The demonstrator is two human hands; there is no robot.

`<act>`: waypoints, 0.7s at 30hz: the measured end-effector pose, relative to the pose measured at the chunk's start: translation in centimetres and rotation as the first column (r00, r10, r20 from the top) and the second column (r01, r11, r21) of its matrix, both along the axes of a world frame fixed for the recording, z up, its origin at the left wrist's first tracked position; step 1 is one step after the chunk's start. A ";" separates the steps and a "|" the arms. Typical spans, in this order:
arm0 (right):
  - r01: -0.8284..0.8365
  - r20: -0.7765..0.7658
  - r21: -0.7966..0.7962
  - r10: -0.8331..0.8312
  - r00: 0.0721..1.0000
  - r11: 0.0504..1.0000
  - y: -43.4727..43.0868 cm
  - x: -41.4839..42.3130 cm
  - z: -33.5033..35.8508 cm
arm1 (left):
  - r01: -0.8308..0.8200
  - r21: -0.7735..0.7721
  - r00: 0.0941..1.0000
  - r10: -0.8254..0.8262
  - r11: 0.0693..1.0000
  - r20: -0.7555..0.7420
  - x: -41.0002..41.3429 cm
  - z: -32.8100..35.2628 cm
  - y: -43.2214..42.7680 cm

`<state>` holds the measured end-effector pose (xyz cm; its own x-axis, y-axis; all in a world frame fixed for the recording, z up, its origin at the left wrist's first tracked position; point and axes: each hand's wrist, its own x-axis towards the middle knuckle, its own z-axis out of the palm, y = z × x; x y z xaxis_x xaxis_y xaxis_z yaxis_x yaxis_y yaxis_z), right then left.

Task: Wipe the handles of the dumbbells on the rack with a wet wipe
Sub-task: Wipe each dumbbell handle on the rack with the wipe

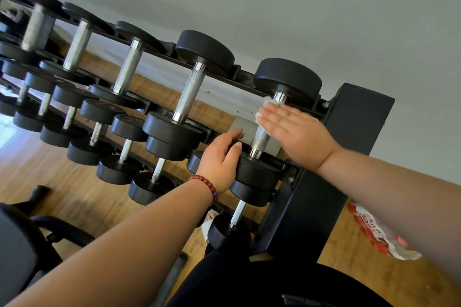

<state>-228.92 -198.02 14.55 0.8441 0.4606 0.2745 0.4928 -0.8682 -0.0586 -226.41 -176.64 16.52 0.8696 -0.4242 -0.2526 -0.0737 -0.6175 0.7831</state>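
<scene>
Wet wipe point(268, 102) on end dumbbell's handle point(260, 137).
Right hand point(296, 132) fingers flat, pressing wipe; left hand point(219, 159) fingers grip near head point(257, 169).

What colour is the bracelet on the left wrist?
The bracelet is dark red beads with one blue; head view shows it.

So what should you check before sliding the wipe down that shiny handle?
1. Wet wipe sits between the right hand and the handle: ok.
2. Right hand flat, fingers straight: ok.
3. Left hand grips the near head, steadying the dumbbell: ok.
4. Dumbbell seated on the rack: ok.
5. Wipe wet enough: cannot tell.
6. Red-and-white packet on the floor holds spare wipes: cannot tell.
</scene>
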 end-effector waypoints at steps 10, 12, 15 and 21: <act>0.124 0.023 0.046 -0.125 0.992 0.991 1.1 -0.3 -0.6 | 0.012 0.033 1.000 -0.012 0.999 -0.007 0.0 0.2 0.1; 0.064 0.006 0.000 -0.064 0.998 0.998 0.6 -0.6 -0.4 | 0.032 0.068 1.000 -0.031 0.997 -0.002 0.0 0.3 0.1; 0.199 0.083 0.027 -0.200 0.976 0.980 -0.3 0.5 0.4 | -0.030 0.010 0.999 0.030 1.000 -0.028 0.0 0.7 -0.1; 0.211 0.026 0.092 -0.215 0.976 0.973 1.3 -1.1 -0.7 | -0.012 0.065 0.999 0.009 0.998 0.034 -0.6 1.0 -1.0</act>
<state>-230.05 -196.67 13.89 0.9092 0.2441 0.3372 0.3003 -0.9456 -0.1251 -226.96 -177.65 17.53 0.8825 -0.3985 -0.2496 -0.0929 -0.6680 0.7383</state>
